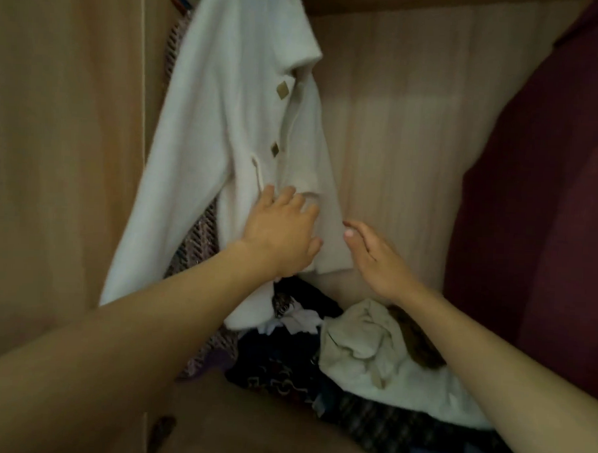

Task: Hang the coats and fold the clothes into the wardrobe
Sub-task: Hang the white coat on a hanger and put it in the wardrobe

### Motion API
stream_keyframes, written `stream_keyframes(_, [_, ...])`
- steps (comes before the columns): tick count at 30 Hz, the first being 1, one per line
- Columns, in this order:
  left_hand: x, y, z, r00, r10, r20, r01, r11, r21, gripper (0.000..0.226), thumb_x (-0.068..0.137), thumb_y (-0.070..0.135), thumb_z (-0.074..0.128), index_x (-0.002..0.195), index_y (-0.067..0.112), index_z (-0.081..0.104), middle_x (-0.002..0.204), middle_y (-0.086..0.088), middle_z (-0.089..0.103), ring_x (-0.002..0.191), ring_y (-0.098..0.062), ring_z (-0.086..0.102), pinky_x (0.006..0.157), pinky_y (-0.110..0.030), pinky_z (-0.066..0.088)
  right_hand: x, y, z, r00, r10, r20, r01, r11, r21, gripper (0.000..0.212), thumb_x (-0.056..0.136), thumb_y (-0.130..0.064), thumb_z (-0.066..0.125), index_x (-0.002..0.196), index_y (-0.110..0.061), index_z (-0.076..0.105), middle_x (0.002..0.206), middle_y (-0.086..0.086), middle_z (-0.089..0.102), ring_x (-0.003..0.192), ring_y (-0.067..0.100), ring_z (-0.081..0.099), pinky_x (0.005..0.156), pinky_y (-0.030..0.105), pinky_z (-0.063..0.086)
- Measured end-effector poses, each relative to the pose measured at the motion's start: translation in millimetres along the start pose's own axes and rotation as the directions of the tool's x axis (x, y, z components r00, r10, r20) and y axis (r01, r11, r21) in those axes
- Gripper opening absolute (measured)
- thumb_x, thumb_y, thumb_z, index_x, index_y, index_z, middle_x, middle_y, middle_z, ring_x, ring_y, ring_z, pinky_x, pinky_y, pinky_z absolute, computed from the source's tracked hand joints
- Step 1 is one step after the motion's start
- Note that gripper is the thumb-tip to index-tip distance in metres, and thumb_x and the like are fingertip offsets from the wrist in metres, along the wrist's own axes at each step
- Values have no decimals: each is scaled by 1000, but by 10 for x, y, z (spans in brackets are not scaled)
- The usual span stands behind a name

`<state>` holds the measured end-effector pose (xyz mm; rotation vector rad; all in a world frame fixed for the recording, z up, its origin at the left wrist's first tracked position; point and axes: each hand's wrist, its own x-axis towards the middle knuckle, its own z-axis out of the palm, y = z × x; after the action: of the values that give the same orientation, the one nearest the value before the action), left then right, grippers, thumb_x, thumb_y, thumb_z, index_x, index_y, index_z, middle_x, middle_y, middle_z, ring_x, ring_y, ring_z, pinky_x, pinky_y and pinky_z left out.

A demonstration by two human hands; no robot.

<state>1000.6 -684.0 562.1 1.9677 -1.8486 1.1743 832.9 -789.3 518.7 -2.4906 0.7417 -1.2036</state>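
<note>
A: What could go wrong?
B: The white coat (227,120), hung by the wardrobe's (398,110) left side, could be tugged off its hidden support onto the pile of clothes (354,348) below.
A: And the hands?
B: The left hand (283,232) is pressed on its lower front, fingers spread; the right hand (375,260) is held open just beside its hem.

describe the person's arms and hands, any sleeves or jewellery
No sleeves in view: the left arm and right arm are bare. No gloves, watch, bracelet or ring shows on the left hand or right hand. One nail on the right hand looks pale pink, perhaps polished.
</note>
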Motion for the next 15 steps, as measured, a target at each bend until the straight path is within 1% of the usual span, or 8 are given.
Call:
stream_keyframes(2, [-148,90,15,1000,-10,11,11,998,-55,59,94,55,40,138,17,42,142,-9,46,138,-30,31,117,-52,17,-307,28,-85,1000,23,16,-21,995,-101,55,103,-50,28,147,-20,39,148,1,44,133,14,42,111,30,31])
stream_keyframes(4, [-291,190,31,999,2,35,1,996,-85,58,94,55,41,138,18,43,143,-7,45,140,-29,29,117,-53,17,-587,50,-187,999,44,21,-39,980,-194,57,102,-51,26,148,-19,36,151,2,41,137,17,38,112,31,28])
stream_keyframes(6, [-419,307,44,999,-2,41,7,991,-134,57,95,55,42,139,19,43,145,-6,44,141,-28,27,116,-53,18,-822,63,-293,997,65,30,-54,957,-285,59,102,-52,24,150,-18,34,152,4,39,138,20,36,114,36,29])
stream_keyframes(10, [-642,587,87,997,-41,72,59,964,-261,56,95,55,41,140,22,43,147,-3,42,140,-26,29,114,-55,21,-1167,80,-481,998,60,30,-40,887,-461,59,101,-53,24,150,-20,32,153,4,38,137,24,36,108,41,32])
stream_keyframes(15, [-914,868,227,989,-91,112,119,955,-271,56,95,57,40,140,25,43,148,0,40,139,-24,30,112,-57,23,-1470,208,-583,993,81,82,-20,819,-574,64,98,-59,19,151,-25,29,159,6,26,144,25,24,110,54,31])
